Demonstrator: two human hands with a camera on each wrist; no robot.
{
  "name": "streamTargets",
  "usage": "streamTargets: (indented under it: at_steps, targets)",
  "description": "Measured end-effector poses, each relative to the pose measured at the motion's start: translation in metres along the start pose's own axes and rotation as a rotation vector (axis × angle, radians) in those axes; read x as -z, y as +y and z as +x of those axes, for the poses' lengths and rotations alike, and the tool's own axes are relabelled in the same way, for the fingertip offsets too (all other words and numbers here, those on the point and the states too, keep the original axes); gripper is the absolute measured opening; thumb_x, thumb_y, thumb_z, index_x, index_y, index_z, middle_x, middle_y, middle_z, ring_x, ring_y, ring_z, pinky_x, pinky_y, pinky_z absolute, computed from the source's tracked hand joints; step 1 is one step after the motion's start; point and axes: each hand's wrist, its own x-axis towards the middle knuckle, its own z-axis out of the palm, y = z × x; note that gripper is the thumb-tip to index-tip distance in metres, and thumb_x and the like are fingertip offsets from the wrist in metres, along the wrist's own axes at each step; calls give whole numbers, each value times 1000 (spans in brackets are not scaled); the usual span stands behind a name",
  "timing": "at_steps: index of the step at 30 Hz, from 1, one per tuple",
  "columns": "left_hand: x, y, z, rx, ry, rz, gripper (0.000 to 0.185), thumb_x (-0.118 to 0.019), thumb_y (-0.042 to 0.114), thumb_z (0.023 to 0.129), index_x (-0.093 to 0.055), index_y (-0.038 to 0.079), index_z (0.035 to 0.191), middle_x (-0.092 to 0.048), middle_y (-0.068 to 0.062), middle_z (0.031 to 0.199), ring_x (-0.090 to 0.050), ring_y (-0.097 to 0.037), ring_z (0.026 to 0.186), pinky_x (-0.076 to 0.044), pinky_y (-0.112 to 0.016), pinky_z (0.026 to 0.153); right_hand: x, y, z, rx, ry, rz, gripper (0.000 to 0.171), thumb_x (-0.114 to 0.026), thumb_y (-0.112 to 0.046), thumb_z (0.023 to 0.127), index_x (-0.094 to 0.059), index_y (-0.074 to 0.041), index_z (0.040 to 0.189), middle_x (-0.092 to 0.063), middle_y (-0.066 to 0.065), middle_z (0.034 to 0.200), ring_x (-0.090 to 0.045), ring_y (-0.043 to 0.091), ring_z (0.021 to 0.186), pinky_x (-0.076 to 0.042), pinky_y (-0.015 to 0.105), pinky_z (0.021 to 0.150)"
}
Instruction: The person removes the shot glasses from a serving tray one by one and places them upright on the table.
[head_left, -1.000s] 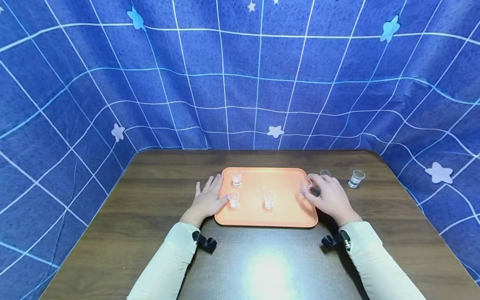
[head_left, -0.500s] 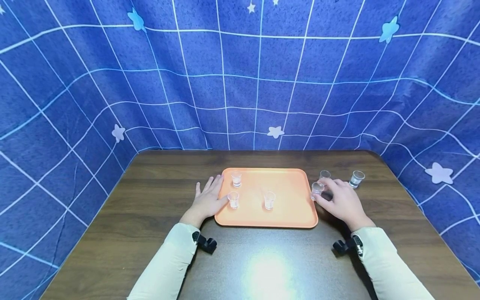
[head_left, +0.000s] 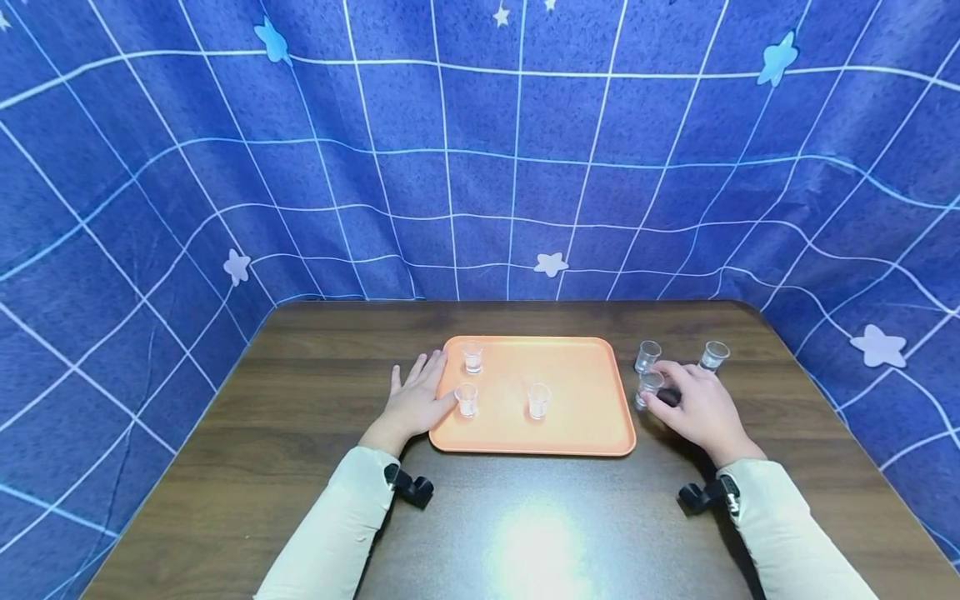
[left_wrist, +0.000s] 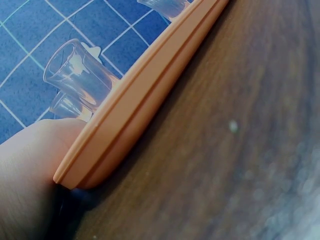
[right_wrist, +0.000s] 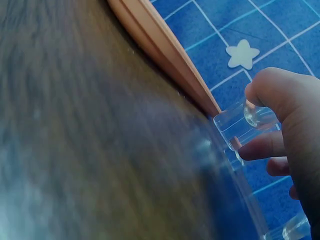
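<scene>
An orange tray (head_left: 585, 417) lies on the table. My left hand (head_left: 411, 402) rests along its left edge with straight fingers, the thumb at the rim. Two clear shot glasses stand by that edge, a far one (head_left: 472, 358) and a near one (head_left: 467, 400) close to my thumb. Another shot glass (head_left: 538, 402) stands near the tray's middle. To the right of the tray, my right hand (head_left: 697, 408) pinches a shot glass (head_left: 649, 385) between thumb and finger. In the right wrist view this glass (right_wrist: 230, 126) is upright relative to the table, at or close to its surface.
Just behind the held glass stands a shot glass (head_left: 647, 356), and one more (head_left: 715, 355) stands farther right, partly hidden by my right hand. A blue curtain (head_left: 480, 183) with white lines and stars hangs behind the wooden table (head_left: 337, 333).
My right hand has carried the shot glass from the tray's right side over the rim to the table on the right. My left hand has stayed at the tray edge.
</scene>
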Motion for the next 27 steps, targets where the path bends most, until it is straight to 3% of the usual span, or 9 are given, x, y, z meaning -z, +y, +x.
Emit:
streamTargets:
  at_steps: [27]
  targets:
    - [1, 3, -2, -1, 12, -2, 88, -34, 67, 99, -11, 12, 164, -16, -9, 169, -9, -32, 156, 4, -67, 117, 11, 28, -20, -101, -9, 11, 44, -82, -25, 78, -64, -7, 114, -72, 15, 94, -67, 36, 86, -43, 55, 80]
